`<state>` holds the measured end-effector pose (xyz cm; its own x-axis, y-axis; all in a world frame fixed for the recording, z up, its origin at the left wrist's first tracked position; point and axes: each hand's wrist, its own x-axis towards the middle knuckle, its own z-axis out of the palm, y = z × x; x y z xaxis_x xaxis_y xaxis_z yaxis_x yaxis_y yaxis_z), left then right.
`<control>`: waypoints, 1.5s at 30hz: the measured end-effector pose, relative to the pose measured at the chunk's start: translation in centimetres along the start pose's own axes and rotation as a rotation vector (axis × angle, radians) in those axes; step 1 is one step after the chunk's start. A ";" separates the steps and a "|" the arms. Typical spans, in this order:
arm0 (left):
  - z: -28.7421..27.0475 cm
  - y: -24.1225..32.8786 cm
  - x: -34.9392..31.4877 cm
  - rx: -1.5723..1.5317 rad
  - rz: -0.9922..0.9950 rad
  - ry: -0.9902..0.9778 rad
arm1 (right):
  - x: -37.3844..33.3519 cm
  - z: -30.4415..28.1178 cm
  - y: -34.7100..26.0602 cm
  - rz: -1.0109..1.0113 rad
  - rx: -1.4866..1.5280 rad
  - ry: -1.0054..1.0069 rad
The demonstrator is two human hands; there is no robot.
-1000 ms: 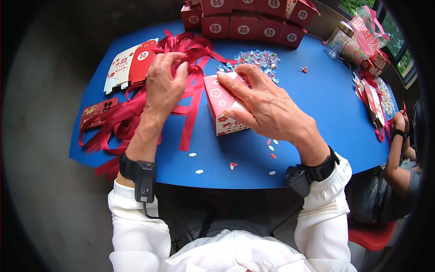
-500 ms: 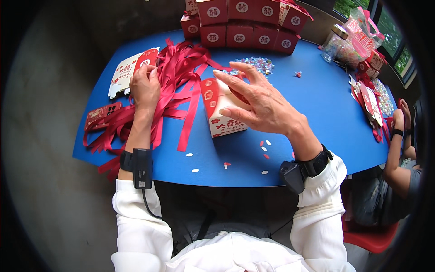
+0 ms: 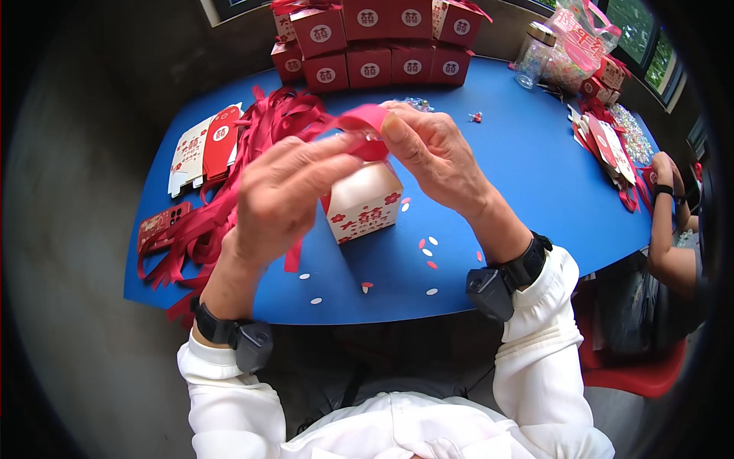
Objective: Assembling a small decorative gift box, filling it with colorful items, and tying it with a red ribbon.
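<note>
A small white and red gift box [image 3: 365, 203] stands upright on the blue table [image 3: 520, 191]. Both my hands are raised just above it. My left hand [image 3: 283, 195] and my right hand [image 3: 432, 153] each pinch a red ribbon [image 3: 359, 122], which loops between my fingertips over the box top. One end of the ribbon hangs down by my left palm. A heap of loose red ribbons [image 3: 229, 191] lies on the table to the left.
Finished red boxes [image 3: 371, 46] are stacked at the far edge. Flat box blanks [image 3: 200, 145] lie far left, a glass jar [image 3: 533, 53] and a bag of sweets far right. Paper bits dot the table. Another person's arm [image 3: 669, 206] rests at the right edge.
My left hand left the ribbon heap with one ribbon and came up over the box. My right hand lifted off the box and took the ribbon's other part.
</note>
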<state>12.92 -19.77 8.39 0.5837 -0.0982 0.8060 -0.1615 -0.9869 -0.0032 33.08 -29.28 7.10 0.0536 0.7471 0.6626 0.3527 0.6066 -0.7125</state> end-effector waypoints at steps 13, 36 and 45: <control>1.0 -0.4 -0.3 -0.041 -0.372 0.120 | 0.8 -9.6 2.2 0.021 0.806 0.426; 4.0 0.1 1.6 -0.362 -0.437 0.188 | -0.3 -2.6 0.2 0.176 0.005 0.003; 5.0 -0.6 -1.1 -0.353 -0.629 -0.060 | -0.1 -3.4 2.7 0.453 0.114 -0.096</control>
<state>16.34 -19.71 4.59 0.6920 0.4579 0.5580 -0.0219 -0.7594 0.6503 37.23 -28.70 5.93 0.0899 0.9617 0.2590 0.2088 0.2361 -0.9490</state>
